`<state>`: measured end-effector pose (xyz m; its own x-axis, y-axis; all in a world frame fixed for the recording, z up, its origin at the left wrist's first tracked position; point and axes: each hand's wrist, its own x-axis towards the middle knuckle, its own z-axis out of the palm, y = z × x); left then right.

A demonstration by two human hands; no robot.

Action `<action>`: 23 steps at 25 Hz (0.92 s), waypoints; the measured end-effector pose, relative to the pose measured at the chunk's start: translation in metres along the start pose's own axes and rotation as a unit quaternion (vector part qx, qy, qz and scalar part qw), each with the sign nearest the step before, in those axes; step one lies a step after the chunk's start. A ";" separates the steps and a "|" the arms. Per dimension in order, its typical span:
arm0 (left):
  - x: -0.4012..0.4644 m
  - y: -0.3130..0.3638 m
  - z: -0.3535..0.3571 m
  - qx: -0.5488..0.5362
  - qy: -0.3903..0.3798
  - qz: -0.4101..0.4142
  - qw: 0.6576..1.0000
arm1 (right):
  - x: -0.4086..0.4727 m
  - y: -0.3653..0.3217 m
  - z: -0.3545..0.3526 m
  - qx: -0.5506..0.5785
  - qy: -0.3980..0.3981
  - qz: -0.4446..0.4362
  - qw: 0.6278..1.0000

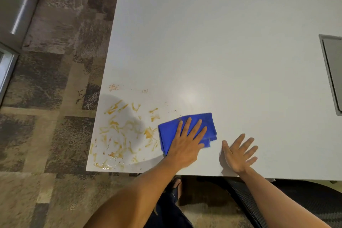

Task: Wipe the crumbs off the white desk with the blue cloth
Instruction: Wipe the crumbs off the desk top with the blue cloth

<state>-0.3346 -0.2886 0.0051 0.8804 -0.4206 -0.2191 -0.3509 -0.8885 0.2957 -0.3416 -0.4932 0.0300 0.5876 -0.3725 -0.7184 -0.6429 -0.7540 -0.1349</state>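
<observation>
Near the front edge of the smooth white desk (222,52) we see the left hand (186,143) pressing flat, fingers (199,128) straight and spread, on a folded blue cloth (187,131) — just right of the orange-brown crumbs and smears (122,133) at the desk's front-left corner. The right hand (238,155) rests beside the cloth, fingers splayed wide, holding nothing — palm down.
</observation>
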 end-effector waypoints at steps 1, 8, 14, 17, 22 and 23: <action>0.012 -0.007 -0.005 -0.001 0.005 -0.013 1.000 | 0.000 -0.001 0.001 -0.004 0.003 0.004 1.000; 0.102 -0.083 -0.050 0.005 0.037 -0.121 0.992 | 0.001 -0.002 0.001 -0.016 0.011 0.005 1.000; 0.132 -0.142 -0.082 -0.045 0.052 -0.256 0.964 | 0.006 0.003 0.003 -0.018 0.015 0.009 1.000; 0.127 -0.174 -0.090 -0.071 0.079 -0.366 0.924 | 0.008 0.003 0.007 -0.021 0.023 0.016 0.999; 0.082 -0.238 -0.097 -0.060 0.151 -0.459 0.874 | 0.010 0.006 0.008 -0.028 0.021 0.012 0.999; 0.070 -0.248 -0.096 -0.043 0.163 -0.435 0.884 | 0.011 0.007 0.009 -0.027 0.022 0.011 0.999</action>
<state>-0.1558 -0.0799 0.0057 0.8550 0.5035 -0.1240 0.5185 -0.8263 0.2200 -0.3442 -0.4977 0.0149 0.5955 -0.4124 -0.6894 -0.6289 -0.7733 -0.0807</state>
